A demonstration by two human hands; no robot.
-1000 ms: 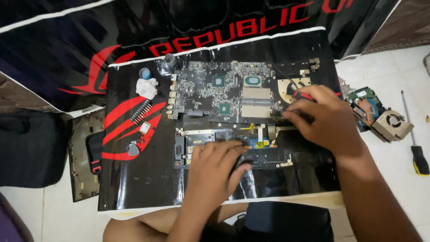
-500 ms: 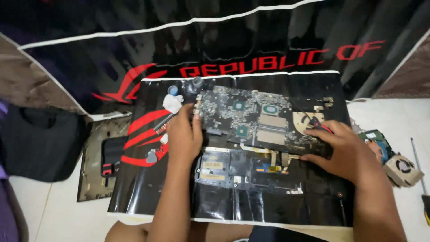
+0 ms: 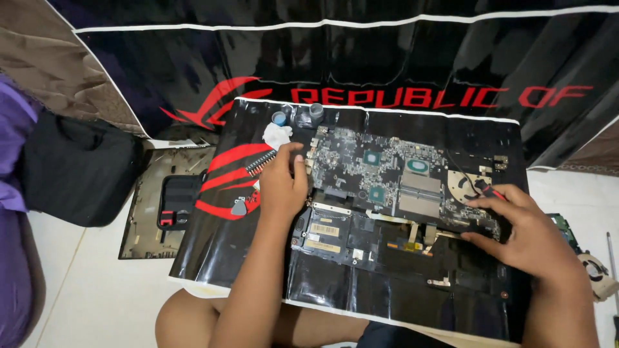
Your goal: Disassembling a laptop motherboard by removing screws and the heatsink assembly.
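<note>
My left hand (image 3: 282, 183) rests at the left edge of the opened laptop chassis (image 3: 400, 258), fingers curled loosely with the thumb raised; it touches the board edge, but I cannot tell whether it grips anything. My right hand (image 3: 525, 235) lies on the right end of the chassis, fingers pinched shut on a small red-tipped tool (image 3: 491, 191) just beside the fan recess (image 3: 465, 182). The exposed motherboard (image 3: 387, 174) occupies the upper half of the chassis, between my two hands; the dark battery area fills the lower half, toward my knees. The chassis sits on one glossy black-and-red mat (image 3: 225, 225), whose left portion offers open room beside my left wrist. On that portion lie one black comb-like strip (image 3: 260, 162), one crumpled white wipe (image 3: 277, 135) and one small grey pick (image 3: 239, 207). Near the mat's far edge stand three small round containers (image 3: 298, 116), close together. Left of the mat, on the pale floor (image 3: 97, 296), lies one detached bottom cover (image 3: 151, 206), with one black tool case (image 3: 177, 203) on it. One dark bag (image 3: 77, 171) sits further left, well apart from the work. At the right frame edge, one removed fan (image 3: 596, 270) and one screwdriver (image 3: 611, 270) lie on the floor, near my right forearm, partly cut off.
</note>
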